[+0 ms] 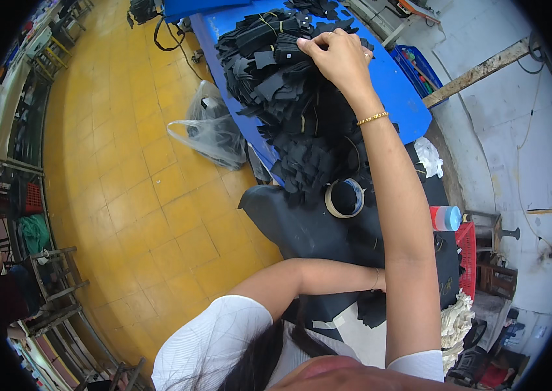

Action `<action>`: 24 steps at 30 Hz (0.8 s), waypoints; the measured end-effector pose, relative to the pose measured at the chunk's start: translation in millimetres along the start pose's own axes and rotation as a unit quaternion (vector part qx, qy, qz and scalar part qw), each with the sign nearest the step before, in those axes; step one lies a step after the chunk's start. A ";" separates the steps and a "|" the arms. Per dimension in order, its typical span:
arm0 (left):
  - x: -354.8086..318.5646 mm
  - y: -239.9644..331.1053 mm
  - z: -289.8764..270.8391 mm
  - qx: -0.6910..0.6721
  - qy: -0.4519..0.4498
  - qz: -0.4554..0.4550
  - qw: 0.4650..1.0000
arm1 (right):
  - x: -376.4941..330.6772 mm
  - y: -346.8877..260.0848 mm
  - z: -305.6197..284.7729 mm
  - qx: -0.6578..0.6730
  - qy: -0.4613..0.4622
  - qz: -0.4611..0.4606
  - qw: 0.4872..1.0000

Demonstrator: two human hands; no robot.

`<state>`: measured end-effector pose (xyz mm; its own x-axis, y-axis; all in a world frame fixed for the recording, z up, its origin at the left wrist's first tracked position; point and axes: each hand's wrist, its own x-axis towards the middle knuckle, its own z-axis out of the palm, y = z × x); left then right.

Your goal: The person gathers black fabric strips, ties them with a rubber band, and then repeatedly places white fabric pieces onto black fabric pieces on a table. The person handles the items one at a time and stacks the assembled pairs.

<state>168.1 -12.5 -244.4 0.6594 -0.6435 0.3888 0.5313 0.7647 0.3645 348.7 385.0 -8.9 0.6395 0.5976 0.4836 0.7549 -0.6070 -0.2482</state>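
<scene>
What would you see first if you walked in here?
A big heap of black pieces on a blue table at the top middle, with the right hand reaching into it, fingers pinched on one piece. Below the heap lies a tape roll on a black sheet. The yellow tiled floor fills the left side.

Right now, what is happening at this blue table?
A person reaches the right hand onto a big heap of black cut fabric pieces on the blue table, its grip closed on pieces at the top. The left forearm crosses in front of the body, and its hand is hidden behind the right arm. A tape roll lies on black sheet material closer in.
</scene>
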 end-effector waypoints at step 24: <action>-5.4 14.8 6.2 -0.016 0.004 -0.049 0.999 | -28.1 6.5 -16.6 0.091 -0.002 -0.013 0.996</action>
<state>169.1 2.1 -235.8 0.6082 -0.7144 0.3460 0.6096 0.6995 0.3729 333.3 355.5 -10.1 0.6197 0.6138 0.4891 0.7849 -0.4865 -0.3839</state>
